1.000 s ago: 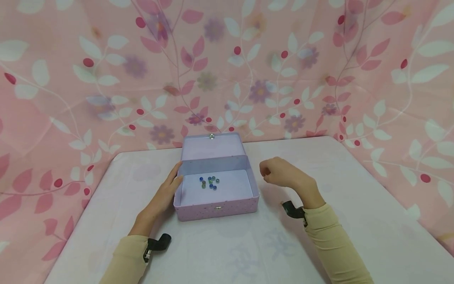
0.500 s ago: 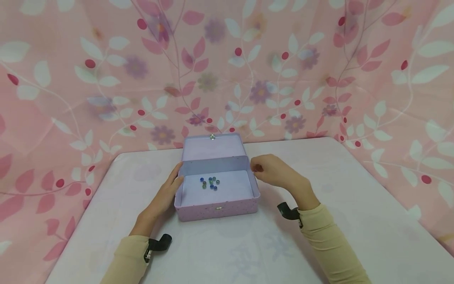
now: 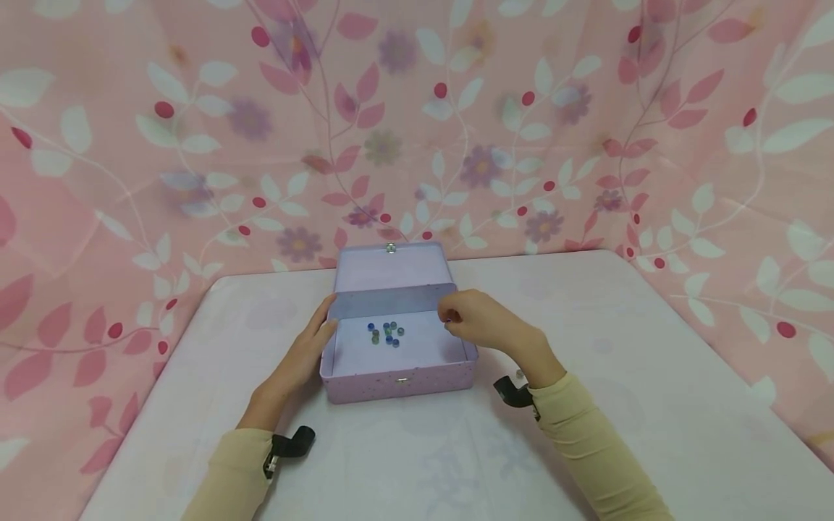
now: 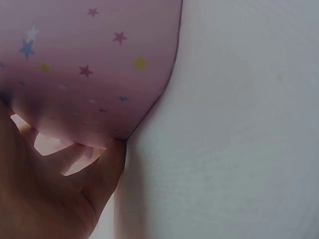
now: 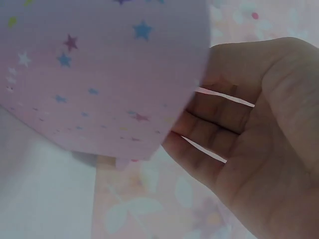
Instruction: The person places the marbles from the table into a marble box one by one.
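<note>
A pink-lilac tin box stands on the table, its hinged lid tipped back. Several small glass marbles, blue and greenish, lie grouped on its floor. Along the outer left wall, my left hand rests with extended fingers; the left wrist view shows its thumb touching the star-printed wall. My right hand is above the box's right side with curled fingers, and a small blue spot, seemingly a marble, shows at the pinched fingertips. In the right wrist view the box wall hides those fingertips.
A single pale marble lies on the white-covered table beside my right wrist. Behind the table hangs a pink floral curtain. Black wrist cameras stick out from both sleeves.
My right hand has moved left from beside the box to over its right part. The pale marble by my right wrist has come into view. My left hand has stayed at the wall.
</note>
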### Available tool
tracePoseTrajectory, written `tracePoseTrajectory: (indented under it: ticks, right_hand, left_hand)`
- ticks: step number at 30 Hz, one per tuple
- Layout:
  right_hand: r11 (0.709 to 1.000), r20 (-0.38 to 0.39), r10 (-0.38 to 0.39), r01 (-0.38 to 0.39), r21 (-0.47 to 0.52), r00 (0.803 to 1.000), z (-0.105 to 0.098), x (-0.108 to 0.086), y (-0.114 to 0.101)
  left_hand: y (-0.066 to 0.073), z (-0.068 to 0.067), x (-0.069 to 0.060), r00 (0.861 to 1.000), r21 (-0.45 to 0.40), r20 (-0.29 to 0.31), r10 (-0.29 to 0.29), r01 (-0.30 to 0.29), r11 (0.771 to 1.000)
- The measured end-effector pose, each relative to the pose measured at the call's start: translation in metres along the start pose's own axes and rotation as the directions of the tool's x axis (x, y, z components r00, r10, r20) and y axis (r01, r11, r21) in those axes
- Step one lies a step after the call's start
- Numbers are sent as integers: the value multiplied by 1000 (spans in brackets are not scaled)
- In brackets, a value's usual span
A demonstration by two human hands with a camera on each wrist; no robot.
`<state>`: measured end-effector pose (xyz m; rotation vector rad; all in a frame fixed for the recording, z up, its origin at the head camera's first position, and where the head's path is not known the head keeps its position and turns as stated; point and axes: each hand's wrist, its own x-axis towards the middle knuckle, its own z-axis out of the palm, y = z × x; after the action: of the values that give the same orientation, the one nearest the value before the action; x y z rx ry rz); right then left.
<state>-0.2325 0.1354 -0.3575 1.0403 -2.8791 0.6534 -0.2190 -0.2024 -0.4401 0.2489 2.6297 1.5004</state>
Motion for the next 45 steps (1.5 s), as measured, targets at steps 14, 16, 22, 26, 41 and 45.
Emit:
tracePoseTrajectory:
  ticks: [14,16,22,26,41,45]
  right_hand:
    - [1000,99,-9,10,-6,995,28,17,-4]
    - [1000,104,-13,14,-15,994,31,18,-4]
    - [998,122,-16,24,-66,992,38,21,-7]
    - [992,119,-7,22,-123,993,42,23,-7]
    - [943,119,55,-12,-332,991,56,28,-5]
    - [923,103,79,-33,-384,992,58,28,-7]
  left_hand:
    - [23,-3,-11,1000,-17,12,-9,10,1000]
    - [8,-1,-3,1000,-16,4,1,0,1000]
    - [-5,0,1,1000,-14,-11,23,-23,1000]
    - [-3,0,1,1000,-12,-11,23,-23,1000]
    - [39,-6,-20,1000,-29,23,-7,8,1000]
    - [39,-5,-20,1000,-28,21,-5,6,1000]
